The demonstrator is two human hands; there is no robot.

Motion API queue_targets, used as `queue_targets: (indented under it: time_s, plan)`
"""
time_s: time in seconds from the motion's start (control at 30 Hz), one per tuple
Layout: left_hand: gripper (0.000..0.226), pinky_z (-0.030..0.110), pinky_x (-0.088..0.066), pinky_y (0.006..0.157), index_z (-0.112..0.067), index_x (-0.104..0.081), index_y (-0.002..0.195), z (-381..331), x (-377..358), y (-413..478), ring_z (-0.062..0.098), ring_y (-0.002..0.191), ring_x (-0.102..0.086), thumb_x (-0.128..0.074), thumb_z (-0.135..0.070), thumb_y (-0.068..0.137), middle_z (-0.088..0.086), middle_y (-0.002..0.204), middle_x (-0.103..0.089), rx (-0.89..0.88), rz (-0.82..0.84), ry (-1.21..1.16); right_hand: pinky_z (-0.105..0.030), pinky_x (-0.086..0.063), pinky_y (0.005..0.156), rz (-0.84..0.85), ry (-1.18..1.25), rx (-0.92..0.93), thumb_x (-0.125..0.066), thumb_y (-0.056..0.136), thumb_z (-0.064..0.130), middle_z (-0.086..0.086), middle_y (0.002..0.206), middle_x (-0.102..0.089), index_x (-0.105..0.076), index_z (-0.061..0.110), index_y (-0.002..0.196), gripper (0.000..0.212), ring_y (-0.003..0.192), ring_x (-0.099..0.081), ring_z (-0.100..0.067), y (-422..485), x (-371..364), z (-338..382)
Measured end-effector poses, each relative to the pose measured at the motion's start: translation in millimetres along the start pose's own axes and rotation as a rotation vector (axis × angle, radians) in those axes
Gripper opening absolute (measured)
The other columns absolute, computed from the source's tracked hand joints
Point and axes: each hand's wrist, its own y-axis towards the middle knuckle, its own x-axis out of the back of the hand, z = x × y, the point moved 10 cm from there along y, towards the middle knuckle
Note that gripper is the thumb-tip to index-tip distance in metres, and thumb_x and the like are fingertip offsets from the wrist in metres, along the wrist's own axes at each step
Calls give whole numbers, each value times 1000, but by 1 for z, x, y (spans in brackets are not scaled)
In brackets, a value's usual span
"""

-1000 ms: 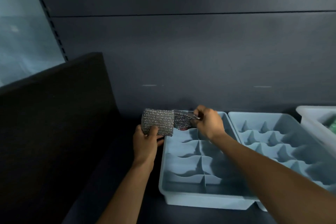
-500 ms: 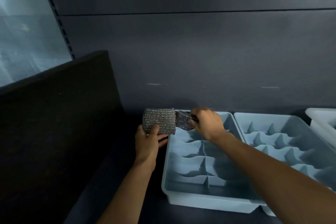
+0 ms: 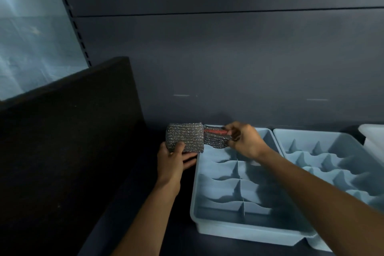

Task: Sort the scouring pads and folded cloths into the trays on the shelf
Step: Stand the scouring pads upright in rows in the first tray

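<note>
My left hand (image 3: 175, 159) grips a silver, glittery scouring pad (image 3: 185, 139) from below, held upright just left of the near light-blue divided tray (image 3: 196, 210). My right hand (image 3: 245, 141) pinches a second silver scouring pad (image 3: 216, 140) over the tray's far-left compartment; a red-orange strip shows along its top edge. The two pads touch side by side. The tray's other compartments hold nothing visible.
A second light-blue divided tray (image 3: 336, 147) sits to the right, touching the first. A white bin (image 3: 372, 137) shows at the right edge. A dark panel (image 3: 68, 141) rises on the left. The grey back wall (image 3: 207, 68) stands close behind the trays.
My right hand has shifted the second pad slightly, turning it so a red-orange strip shows on top. My left hand and its pad have stayed put.
</note>
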Motion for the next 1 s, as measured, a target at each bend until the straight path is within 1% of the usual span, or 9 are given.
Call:
queue_targets:
  time_s: [0.13,0.23,0.37,0.43,0.53,0.6,0.7,0.77,1.0]
  plan:
    - [23,29,-60,58,-5,-48,123,1,1,3,22,74,-72,-47,-8,101,18,110,-66,5,-6,5,-13,-43,62,-108,245,-113,-49,87,-13,-4,78,-53,-59,7,85,22,64,-47,-7,3,24,-15]
    - [23,28,-60,57,-5,-48,124,0,2,3,23,74,-72,-47,-8,101,18,110,-66,3,-4,11,-6,-44,60,-133,210,-75,-56,88,-6,-3,74,-59,-63,7,88,15,57,-52,0,-1,27,-11]
    - [19,25,-59,55,-6,-50,119,-3,-3,3,14,65,-73,-48,-8,100,15,104,-68,-19,16,48,-36,-55,85,13,8,-22,-71,86,15,1,88,-72,-74,17,89,5,80,-66,-12,-5,-1,-8]
    - [17,23,-59,58,-7,-52,116,-8,-9,3,11,66,-72,-51,-7,99,12,103,-69,-50,54,85,-41,-54,85,-32,-46,-27,-67,89,24,0,93,-71,-75,18,89,10,86,-65,-16,-4,7,-1]
    - [11,24,-59,65,-11,-58,104,-15,-23,3,13,75,-73,-56,-3,95,9,99,-71,-111,146,174,-26,-51,82,-83,147,72,-65,88,39,5,99,-63,-68,27,110,25,89,-59,-7,-12,27,32]
    - [14,32,-58,76,-14,-61,96,-17,-34,4,21,85,-71,-60,0,92,9,96,-71,-157,188,235,-20,-50,79,13,343,101,-71,86,30,3,97,-64,-64,21,119,35,84,-58,-1,-16,25,49]
    - [20,17,-52,74,-10,-60,101,-18,-45,4,16,86,-64,-61,5,88,3,94,-69,-215,214,339,-20,-48,69,17,123,114,-74,83,17,8,78,-65,-71,15,96,13,66,-56,5,-16,19,48]
    - [32,11,-47,79,-12,-54,112,-12,-47,2,11,97,-61,-63,5,86,-1,105,-65,-232,244,443,-28,-49,73,-54,-71,55,-73,83,21,3,77,-66,-70,16,92,10,72,-60,-10,-17,25,31]
    - [56,28,-43,103,-15,-48,134,4,-40,1,9,116,-55,-66,3,84,-7,126,-55,-222,315,688,-33,-50,79,3,-505,107,-60,87,23,-5,104,-63,-67,21,102,17,97,-61,-25,-22,-12,25]
